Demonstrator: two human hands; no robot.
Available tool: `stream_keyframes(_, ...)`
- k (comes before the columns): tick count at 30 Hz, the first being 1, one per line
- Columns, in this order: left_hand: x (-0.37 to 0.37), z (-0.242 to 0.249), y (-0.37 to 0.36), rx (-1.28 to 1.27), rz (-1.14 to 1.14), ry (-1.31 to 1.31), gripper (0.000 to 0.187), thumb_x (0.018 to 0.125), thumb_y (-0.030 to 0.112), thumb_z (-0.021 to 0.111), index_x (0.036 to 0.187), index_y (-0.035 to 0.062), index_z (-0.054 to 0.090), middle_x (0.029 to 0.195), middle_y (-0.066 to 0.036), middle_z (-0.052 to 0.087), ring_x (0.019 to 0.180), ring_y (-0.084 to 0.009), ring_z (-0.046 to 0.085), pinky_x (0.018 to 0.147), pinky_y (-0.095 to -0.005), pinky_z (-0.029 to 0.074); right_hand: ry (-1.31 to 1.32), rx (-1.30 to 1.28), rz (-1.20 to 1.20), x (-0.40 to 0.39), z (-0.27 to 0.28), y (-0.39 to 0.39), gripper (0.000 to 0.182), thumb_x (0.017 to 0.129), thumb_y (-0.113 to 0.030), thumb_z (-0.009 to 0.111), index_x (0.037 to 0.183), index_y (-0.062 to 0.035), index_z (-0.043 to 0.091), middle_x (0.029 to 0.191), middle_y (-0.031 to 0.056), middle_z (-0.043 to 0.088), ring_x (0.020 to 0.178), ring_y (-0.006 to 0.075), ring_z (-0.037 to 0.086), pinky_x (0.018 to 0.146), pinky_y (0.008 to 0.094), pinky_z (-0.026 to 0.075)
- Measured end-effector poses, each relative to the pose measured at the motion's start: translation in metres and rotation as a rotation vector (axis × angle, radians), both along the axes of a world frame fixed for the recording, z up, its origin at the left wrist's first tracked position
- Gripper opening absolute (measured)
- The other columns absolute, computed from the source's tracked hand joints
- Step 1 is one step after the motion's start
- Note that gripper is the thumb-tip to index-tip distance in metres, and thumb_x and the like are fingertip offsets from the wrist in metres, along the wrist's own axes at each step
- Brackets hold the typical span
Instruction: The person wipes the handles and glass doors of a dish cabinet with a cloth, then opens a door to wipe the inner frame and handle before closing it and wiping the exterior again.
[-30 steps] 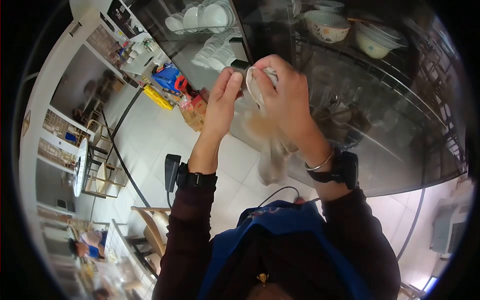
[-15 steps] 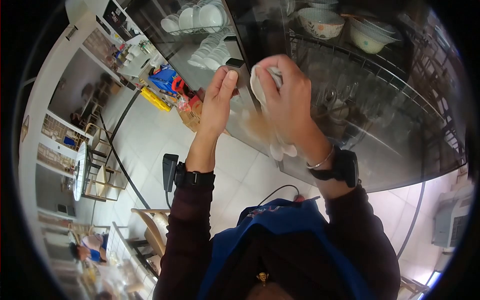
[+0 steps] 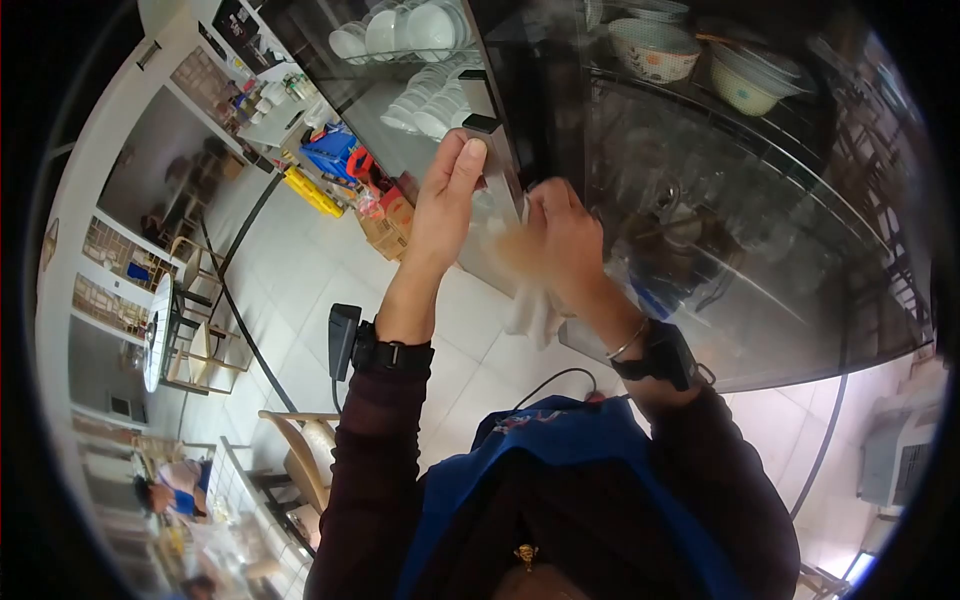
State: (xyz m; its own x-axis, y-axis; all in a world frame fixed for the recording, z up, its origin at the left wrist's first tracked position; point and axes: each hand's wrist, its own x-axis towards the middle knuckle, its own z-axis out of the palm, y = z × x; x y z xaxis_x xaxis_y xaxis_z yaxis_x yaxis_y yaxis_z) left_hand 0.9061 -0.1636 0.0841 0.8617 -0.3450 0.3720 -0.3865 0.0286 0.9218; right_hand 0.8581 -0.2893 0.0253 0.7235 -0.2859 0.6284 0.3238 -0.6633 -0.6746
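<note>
My left hand [image 3: 455,190] grips the edge of a glass cabinet door [image 3: 498,165], its thumb on the near side just below a dark corner cap. Lower and to the right, my right hand [image 3: 568,235] is closed on a pale cloth [image 3: 535,312] that hangs below the fingers, beside the same door edge. Part of the cloth is smeared by motion. Through the glass, stacked white bowls [image 3: 430,28] show at upper left. Patterned bowls [image 3: 655,50] stand on a rack at upper right.
A yellow object [image 3: 312,192], a blue crate [image 3: 332,155] and a cardboard box [image 3: 385,235] are at the left on the tiled floor. A wooden chair [image 3: 300,455] stands near my left arm. Another person [image 3: 185,490] is at the lower left.
My right hand has moved down along the door edge with the cloth. My left hand keeps its grip, and the view has shifted slightly.
</note>
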Motion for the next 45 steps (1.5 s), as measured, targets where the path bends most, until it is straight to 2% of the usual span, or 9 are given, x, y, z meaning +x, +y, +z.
stream_keyframes(6, -0.006, 0.004, -0.005, -0.049, 0.0, 0.017, 0.04, 0.092, 0.039, 0.045, 0.115, 0.006, 0.05, 0.106, -0.001, 0.055, 0.096, -0.0099, 0.05, 0.084, -0.0277, 0.041, -0.398, 0.137, 0.079, 0.002, 0.031, -0.01, 0.012, 0.079, -0.013, 0.06, 0.085, -0.0076, 0.051, 0.078, 0.0089, 0.057, 0.064, 0.0289, 0.059, 0.053, 0.035, 0.046)
stream_keyframes(8, -0.014, 0.011, -0.014, -0.117, 0.053, 0.001, 0.029, 0.093, 0.035, 0.044, 0.091, 0.0074, 0.051, 0.08, 0.004, 0.048, 0.074, -0.0051, 0.04, 0.068, -0.0204, 0.035, -0.436, 0.133, 0.087, 0.01, 0.047, -0.008, 0.011, 0.079, -0.013, 0.06, 0.085, -0.0074, 0.052, 0.078, 0.0088, 0.057, 0.064, 0.0286, 0.059, 0.054, 0.0344, 0.046)
stream_keyframes(12, -0.007, 0.006, -0.004, -0.067, 0.049, -0.026, 0.029, 0.093, 0.035, 0.044, 0.09, 0.0071, 0.051, 0.078, 0.004, 0.046, 0.073, -0.0054, 0.039, 0.067, -0.0204, 0.035, -0.365, 0.22, 0.112, 0.009, 0.047, 0.003, 0.009, 0.079, -0.012, 0.059, 0.084, -0.0068, 0.053, 0.076, 0.0101, 0.057, 0.067, 0.029, 0.059, 0.056, 0.035, 0.046)
stream_keyframes(14, -0.005, 0.005, -0.002, -0.008, 0.029, 0.019, 0.042, 0.091, 0.041, 0.047, 0.115, 0.0075, 0.051, 0.107, -0.001, 0.055, 0.097, -0.01, 0.049, 0.082, -0.0271, 0.039, -0.291, 0.245, 0.112, 0.004, 0.033, 0.002, 0.009, 0.079, -0.012, 0.059, 0.084, -0.0067, 0.053, 0.075, 0.0105, 0.057, 0.066, 0.0295, 0.059, 0.056, 0.0356, 0.046)
stream_keyframes(21, 0.003, -0.001, -0.007, -0.04, 0.019, 0.027, 0.043, 0.089, 0.041, 0.049, 0.117, 0.007, 0.05, 0.108, -0.001, 0.054, 0.098, -0.0107, 0.049, 0.083, -0.0288, 0.039, -0.209, 0.156, 0.098, 0.008, 0.009, -0.008, 0.009, 0.079, -0.011, 0.058, 0.081, -0.0068, 0.051, 0.073, 0.0124, 0.057, 0.065, 0.0323, 0.058, 0.056, 0.0393, 0.045)
stream_keyframes(24, -0.004, 0.004, -0.015, -0.085, 0.051, -0.032, 0.028, 0.093, 0.035, 0.044, 0.089, 0.0084, 0.051, 0.076, 0.005, 0.044, 0.07, -0.0052, 0.036, 0.065, -0.0209, 0.033, -0.372, 0.15, 0.101, 0.016, 0.054, -0.004, 0.01, 0.08, -0.013, 0.057, 0.081, -0.0068, 0.049, 0.072, 0.0124, 0.056, 0.066, 0.0338, 0.057, 0.056, 0.0403, 0.044)
stream_keyframes(27, -0.007, 0.005, -0.013, -0.154, 0.038, 0.004, 0.028, 0.093, 0.035, 0.044, 0.09, 0.0085, 0.052, 0.078, 0.005, 0.046, 0.071, -0.0046, 0.037, 0.066, -0.0202, 0.033, -0.309, 0.111, 0.083, 0.011, 0.057, -0.004, 0.01, 0.08, -0.012, 0.056, 0.082, -0.0064, 0.048, 0.073, 0.0124, 0.056, 0.066, 0.0337, 0.057, 0.056, 0.0404, 0.044)
stream_keyframes(29, -0.003, 0.001, -0.006, -0.107, 0.058, 0.102, 0.054, 0.088, 0.038, 0.054, 0.125, 0.0015, 0.043, 0.113, -0.003, 0.054, 0.099, -0.0112, 0.049, 0.083, -0.0282, 0.04, -0.272, 0.105, 0.087, 0.008, 0.032, -0.003, 0.009, 0.081, -0.012, 0.056, 0.083, -0.0064, 0.049, 0.073, 0.0125, 0.057, 0.066, 0.0335, 0.057, 0.056, 0.0403, 0.045)
stream_keyframes(45, -0.004, -0.001, -0.001, -0.095, -0.034, 0.026, 0.038, 0.091, 0.037, 0.047, 0.116, 0.0082, 0.051, 0.107, -0.001, 0.056, 0.097, -0.0089, 0.049, 0.084, -0.0273, 0.039, -0.166, 0.191, 0.107, -0.002, -0.002, -0.001, 0.01, 0.081, -0.012, 0.058, 0.084, -0.0066, 0.05, 0.074, 0.0123, 0.057, 0.067, 0.0315, 0.058, 0.057, 0.0374, 0.045)
